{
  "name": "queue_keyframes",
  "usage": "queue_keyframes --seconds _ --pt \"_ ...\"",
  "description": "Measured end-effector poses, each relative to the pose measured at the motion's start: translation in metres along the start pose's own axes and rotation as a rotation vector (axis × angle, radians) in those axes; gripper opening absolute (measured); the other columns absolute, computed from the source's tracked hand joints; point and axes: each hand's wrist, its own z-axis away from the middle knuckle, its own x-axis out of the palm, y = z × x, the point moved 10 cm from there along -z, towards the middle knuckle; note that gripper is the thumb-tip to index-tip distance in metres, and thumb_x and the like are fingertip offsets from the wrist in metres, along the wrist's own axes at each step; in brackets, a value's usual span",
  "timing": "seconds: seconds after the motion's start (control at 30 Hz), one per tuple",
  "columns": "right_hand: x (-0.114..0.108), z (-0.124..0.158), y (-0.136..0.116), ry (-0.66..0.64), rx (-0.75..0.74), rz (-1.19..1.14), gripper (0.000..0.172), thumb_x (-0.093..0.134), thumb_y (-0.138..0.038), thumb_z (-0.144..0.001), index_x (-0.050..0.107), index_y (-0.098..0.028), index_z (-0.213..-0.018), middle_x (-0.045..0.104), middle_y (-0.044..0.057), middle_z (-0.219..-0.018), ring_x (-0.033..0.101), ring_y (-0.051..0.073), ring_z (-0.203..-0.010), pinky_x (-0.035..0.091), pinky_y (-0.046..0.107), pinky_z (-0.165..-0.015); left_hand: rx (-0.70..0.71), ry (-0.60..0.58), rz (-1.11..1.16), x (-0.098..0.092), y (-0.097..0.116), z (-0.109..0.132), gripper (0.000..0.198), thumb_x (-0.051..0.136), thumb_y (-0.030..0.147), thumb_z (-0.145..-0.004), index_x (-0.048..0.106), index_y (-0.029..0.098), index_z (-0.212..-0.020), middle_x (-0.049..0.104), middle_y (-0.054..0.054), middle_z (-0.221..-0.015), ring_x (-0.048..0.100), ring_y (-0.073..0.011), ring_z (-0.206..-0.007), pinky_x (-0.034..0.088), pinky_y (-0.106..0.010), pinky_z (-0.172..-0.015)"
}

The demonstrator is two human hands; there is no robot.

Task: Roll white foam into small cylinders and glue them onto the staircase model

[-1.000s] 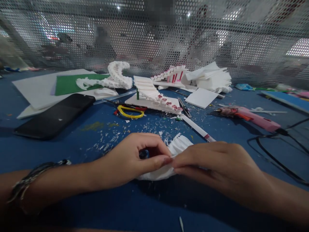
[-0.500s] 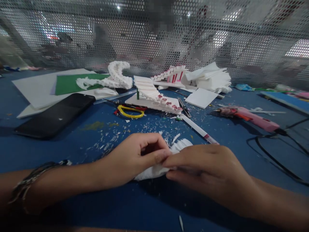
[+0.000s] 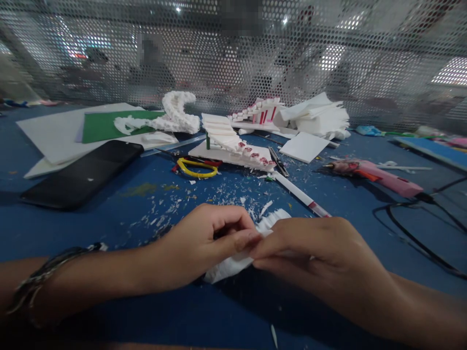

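Low over the blue table [image 3: 109,218], both my hands meet on a white ridged foam piece [image 3: 233,265]. My left hand [image 3: 204,243] pinches its edge between thumb and fingers, and a bracelet shows on that wrist. My right hand [image 3: 310,253] is closed on the same piece from the right and covers most of it. Part of the foam piece pokes out behind the fingers, near white foam scraps [image 3: 204,194] strewn over the table.
Ahead lie yellow-handled scissors [image 3: 197,167], a white foam staircase model [image 3: 233,143], a pen [image 3: 301,195], a pink glue gun [image 3: 379,177] with its black cord [image 3: 419,233], and a black phone [image 3: 85,175]. White and green sheets [image 3: 105,126] sit back left. A perforated screen [image 3: 233,53] closes the far edge.
My hands have shifted slightly, the right one sliding left over the foam piece and both lifting its near edge a little. Nothing else on the table has moved.
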Motion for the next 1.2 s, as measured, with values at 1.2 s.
queue_keyframes --seconds 1.2 --pt "-0.004 0.003 0.023 -0.025 0.179 0.016 0.007 0.061 -0.019 -0.072 0.057 -0.017 -0.068 0.062 -0.006 -0.057 0.054 0.003 -0.046 0.037 0.01 -0.045 0.32 -0.017 -0.368 0.008 0.025 0.009 0.016 0.054 0.031 -0.078 0.052 0.017 -0.07 0.049 0.007 -0.059 0.042 -0.0052 -0.05 0.032 -0.014 -0.05"
